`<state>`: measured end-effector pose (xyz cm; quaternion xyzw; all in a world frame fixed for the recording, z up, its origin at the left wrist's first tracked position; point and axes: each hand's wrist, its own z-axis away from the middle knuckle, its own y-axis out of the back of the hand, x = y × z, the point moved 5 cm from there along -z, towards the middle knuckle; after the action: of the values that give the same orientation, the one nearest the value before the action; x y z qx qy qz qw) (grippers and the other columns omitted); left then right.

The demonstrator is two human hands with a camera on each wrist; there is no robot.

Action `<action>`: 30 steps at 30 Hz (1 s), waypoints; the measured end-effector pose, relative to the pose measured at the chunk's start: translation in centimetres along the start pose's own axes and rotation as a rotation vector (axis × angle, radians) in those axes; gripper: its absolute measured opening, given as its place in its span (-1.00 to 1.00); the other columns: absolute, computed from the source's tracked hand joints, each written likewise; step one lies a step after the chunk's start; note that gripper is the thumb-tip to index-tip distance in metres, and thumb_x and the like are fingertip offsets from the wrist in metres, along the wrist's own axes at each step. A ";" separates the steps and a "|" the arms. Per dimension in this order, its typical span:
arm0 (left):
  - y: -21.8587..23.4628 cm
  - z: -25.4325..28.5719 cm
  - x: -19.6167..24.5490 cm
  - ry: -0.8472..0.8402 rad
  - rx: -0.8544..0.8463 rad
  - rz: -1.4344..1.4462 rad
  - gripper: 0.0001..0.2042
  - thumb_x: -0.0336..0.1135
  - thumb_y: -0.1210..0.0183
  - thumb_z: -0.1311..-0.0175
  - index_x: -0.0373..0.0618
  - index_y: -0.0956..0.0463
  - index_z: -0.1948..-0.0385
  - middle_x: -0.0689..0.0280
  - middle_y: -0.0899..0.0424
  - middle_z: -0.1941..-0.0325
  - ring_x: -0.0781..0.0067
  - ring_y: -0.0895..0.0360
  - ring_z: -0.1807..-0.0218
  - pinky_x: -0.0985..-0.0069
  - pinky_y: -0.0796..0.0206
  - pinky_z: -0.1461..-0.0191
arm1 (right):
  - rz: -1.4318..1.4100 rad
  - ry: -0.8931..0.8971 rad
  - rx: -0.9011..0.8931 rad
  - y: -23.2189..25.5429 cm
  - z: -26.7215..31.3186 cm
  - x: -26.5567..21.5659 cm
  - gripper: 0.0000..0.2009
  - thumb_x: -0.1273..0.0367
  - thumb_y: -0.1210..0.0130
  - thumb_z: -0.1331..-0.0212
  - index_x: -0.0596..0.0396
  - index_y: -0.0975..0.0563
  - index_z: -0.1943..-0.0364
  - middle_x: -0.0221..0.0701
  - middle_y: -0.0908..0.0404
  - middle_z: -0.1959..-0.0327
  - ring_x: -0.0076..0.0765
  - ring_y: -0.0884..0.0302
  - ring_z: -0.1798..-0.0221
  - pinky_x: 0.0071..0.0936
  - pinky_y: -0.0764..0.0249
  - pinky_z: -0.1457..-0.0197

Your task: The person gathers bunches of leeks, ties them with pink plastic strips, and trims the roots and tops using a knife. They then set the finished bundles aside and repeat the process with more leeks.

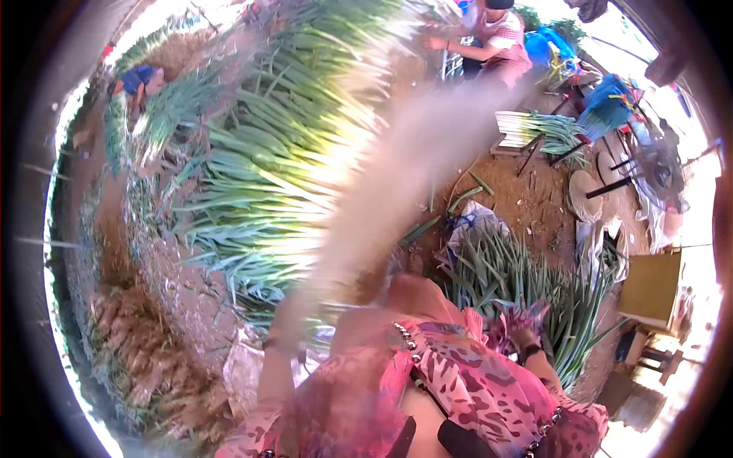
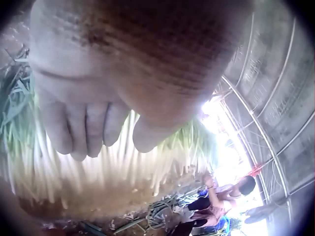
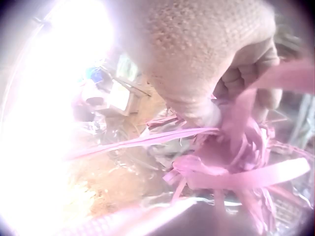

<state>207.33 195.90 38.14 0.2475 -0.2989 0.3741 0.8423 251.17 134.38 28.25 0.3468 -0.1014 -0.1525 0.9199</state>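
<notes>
My left hand (image 2: 108, 83) is over a long row of leeks or large green onions (image 1: 282, 168), its fingers loosely extended and holding nothing. Their white stalks (image 2: 106, 172) spread just beyond the fingertips. In the head view this hand (image 1: 290, 317) is blurred at the near end of the row. With its fingers curled, my right hand (image 3: 206, 69) grips a bunch of pink plastic strips (image 3: 241, 147), whose loose ends stick out around it. In the head view the bunch hangs over a second pile of green leaves (image 1: 527, 275) on my right.
A long blurred pale shape (image 1: 412, 175) crosses the middle of the head view. One person (image 1: 492, 42) is beyond the row, another (image 1: 139, 82) at far left. Tied stalks (image 1: 538, 128) lie on a low stand at right. A yellowish box (image 1: 650, 290) stands nearer on that side.
</notes>
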 end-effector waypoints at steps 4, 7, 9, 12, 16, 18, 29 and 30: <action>-3.3 -1.1 5.0 -0.037 0.059 0.130 -0.71 -0.20 -0.10 -0.37 -0.19 -0.52 0.03 0.32 -0.63 0.26 0.56 -0.56 0.30 0.62 -0.38 0.29 | 0.074 -0.078 0.301 9.9 -7.4 10.6 -0.75 0.30 0.02 -0.29 0.06 -0.61 0.10 -0.07 -0.68 0.32 0.01 -0.69 0.28 -0.07 -0.60 0.26; -0.8 -6.2 -2.9 0.041 -0.079 0.197 -0.74 -0.19 -0.07 -0.39 -0.18 -0.55 0.09 0.36 -0.61 0.33 0.59 -0.48 0.41 0.61 -0.33 0.39 | -0.809 -0.297 0.388 13.9 -12.6 16.7 -0.79 0.27 -0.11 -0.20 0.08 -0.63 0.25 -0.11 -0.65 0.46 -0.07 -0.63 0.43 -0.13 -0.52 0.40; 0.0 -7.2 -5.7 0.084 0.022 -0.053 -0.76 -0.14 -0.07 -0.39 -0.11 -0.58 0.26 0.43 -0.51 0.49 0.62 -0.40 0.50 0.58 -0.25 0.45 | -1.173 -0.410 0.274 17.9 -13.6 16.1 -0.74 0.19 -0.19 -0.17 0.12 -0.61 0.31 -0.17 -0.61 0.53 -0.18 -0.56 0.53 -0.24 -0.47 0.45; -0.7 -6.2 -4.6 0.265 0.095 -0.042 -0.76 -0.13 -0.11 -0.36 -0.10 -0.57 0.25 0.40 -0.53 0.49 0.59 -0.44 0.46 0.58 -0.29 0.41 | -1.343 -0.480 0.145 22.9 -12.5 12.7 -0.65 0.12 -0.22 -0.19 0.17 -0.58 0.26 -0.28 -0.61 0.52 -0.21 -0.52 0.55 -0.27 -0.50 0.39; -0.6 -8.6 -3.5 0.366 0.102 0.092 -0.78 -0.13 -0.14 -0.34 -0.09 -0.54 0.25 0.39 -0.53 0.48 0.54 -0.46 0.46 0.57 -0.31 0.40 | -0.528 -0.162 0.037 18.2 -12.6 9.5 -0.72 0.21 -0.13 -0.22 0.15 -0.57 0.17 -0.20 -0.66 0.35 -0.06 -0.60 0.32 -0.19 -0.54 0.21; 0.0 -11.3 -4.7 0.334 0.019 0.178 -0.78 -0.15 -0.15 -0.34 -0.09 -0.53 0.19 0.39 -0.53 0.44 0.54 -0.47 0.46 0.57 -0.32 0.42 | -0.099 0.087 -0.151 14.5 -11.6 6.5 -0.74 0.27 -0.07 -0.25 0.14 -0.57 0.12 -0.15 -0.68 0.26 0.03 -0.64 0.21 -0.15 -0.56 0.12; 2.5 -16.6 0.6 -0.163 0.144 -0.367 -0.82 -0.19 -0.10 -0.37 -0.07 -0.56 0.26 0.41 -0.59 0.37 0.62 -0.47 0.41 0.59 -0.32 0.41 | -0.346 0.053 -0.324 14.2 -11.6 5.1 -0.72 0.31 0.04 -0.26 0.04 -0.57 0.02 -0.10 -0.67 0.14 0.00 -0.67 0.11 -0.14 -0.57 0.03; 2.4 -16.8 0.2 -0.257 0.127 -0.423 -0.80 -0.18 -0.08 -0.38 -0.08 -0.56 0.32 0.44 -0.57 0.40 0.62 -0.47 0.42 0.57 -0.33 0.41 | -0.354 0.049 -0.306 15.5 -13.2 5.8 -0.72 0.31 0.03 -0.26 0.04 -0.57 0.02 -0.10 -0.67 0.13 0.00 -0.67 0.11 -0.14 -0.57 0.03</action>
<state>210.97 208.18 27.02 0.4025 -0.3210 0.1732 0.8396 263.73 151.41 29.29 0.2192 0.0078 -0.3168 0.9228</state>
